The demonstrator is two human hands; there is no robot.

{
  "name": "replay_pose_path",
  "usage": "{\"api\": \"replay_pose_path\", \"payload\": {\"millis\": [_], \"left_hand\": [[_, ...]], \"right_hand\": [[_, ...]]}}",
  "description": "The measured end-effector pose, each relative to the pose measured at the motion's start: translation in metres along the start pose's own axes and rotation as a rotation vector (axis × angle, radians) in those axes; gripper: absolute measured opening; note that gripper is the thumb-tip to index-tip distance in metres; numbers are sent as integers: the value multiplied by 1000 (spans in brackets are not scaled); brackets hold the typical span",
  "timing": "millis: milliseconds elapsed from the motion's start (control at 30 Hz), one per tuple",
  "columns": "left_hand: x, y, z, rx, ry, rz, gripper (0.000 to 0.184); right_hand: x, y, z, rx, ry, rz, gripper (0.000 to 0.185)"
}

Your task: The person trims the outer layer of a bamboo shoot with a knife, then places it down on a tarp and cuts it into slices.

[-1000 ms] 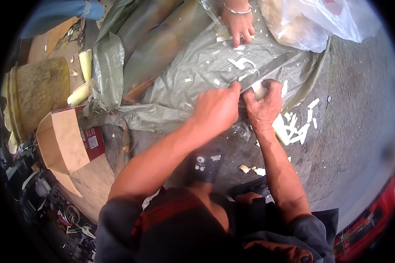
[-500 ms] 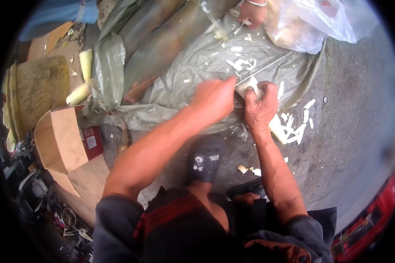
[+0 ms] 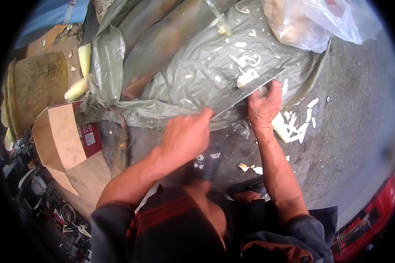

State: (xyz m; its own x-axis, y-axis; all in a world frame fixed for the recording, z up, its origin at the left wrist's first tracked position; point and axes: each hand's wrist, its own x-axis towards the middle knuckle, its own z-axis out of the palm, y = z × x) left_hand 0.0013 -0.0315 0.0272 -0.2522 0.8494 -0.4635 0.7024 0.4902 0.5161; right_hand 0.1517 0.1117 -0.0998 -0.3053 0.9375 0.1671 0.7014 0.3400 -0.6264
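My left hand (image 3: 186,133) is closed round the handle of a long, wide-bladed knife (image 3: 237,100). The blade slants up to the right, its far end passing close to my right hand (image 3: 265,105). In that hand's curled fingers is a pale piece of what looks like bamboo shoot (image 3: 263,91), partly hidden by the blade and fingers. A white cut chunk (image 3: 247,78) lies just beyond the blade, near thin white parings (image 3: 245,60). Below my right wrist, a pale shoot (image 3: 279,127) lies on the ground beside several white strips (image 3: 299,133).
A grey-green woven sheet (image 3: 184,83) spreads ahead, with large husked shoots (image 3: 156,48) at its upper left. A clear plastic bag (image 3: 300,30) stands at the top right. Leftward are a yellowed bucket (image 3: 39,90), a cardboard box (image 3: 66,136) and pale shoot pieces (image 3: 77,90).
My left hand has drawn the knife down and left, and the blade's flat side now shows. My right hand stays nearly in place. Another person's hand at the top has left the view.
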Motion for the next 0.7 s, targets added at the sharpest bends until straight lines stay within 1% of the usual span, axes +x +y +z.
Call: {"api": "replay_pose_path", "payload": {"millis": [200, 300, 400, 500, 600, 700], "left_hand": [[44, 12, 14, -75, 65, 111, 19], [71, 22, 21, -33, 52, 98, 18], [93, 21, 27, -1, 48, 129, 18], [104, 29, 25, 23, 15, 91, 18], [114, 32, 27, 33, 7, 148, 20], [117, 31, 23, 45, -26, 127, 21]], "right_hand": [[-1, -4, -1, 19, 4, 10, 33], [-1, -5, -1, 18, 9, 8, 32], [-1, -5, 1, 95, 13, 71, 32], [-2, -9, -1, 22, 22, 61, 32], [-4, -5, 4, -8, 48, 27, 31], [-5, -4, 1, 12, 35, 11, 32]]}}
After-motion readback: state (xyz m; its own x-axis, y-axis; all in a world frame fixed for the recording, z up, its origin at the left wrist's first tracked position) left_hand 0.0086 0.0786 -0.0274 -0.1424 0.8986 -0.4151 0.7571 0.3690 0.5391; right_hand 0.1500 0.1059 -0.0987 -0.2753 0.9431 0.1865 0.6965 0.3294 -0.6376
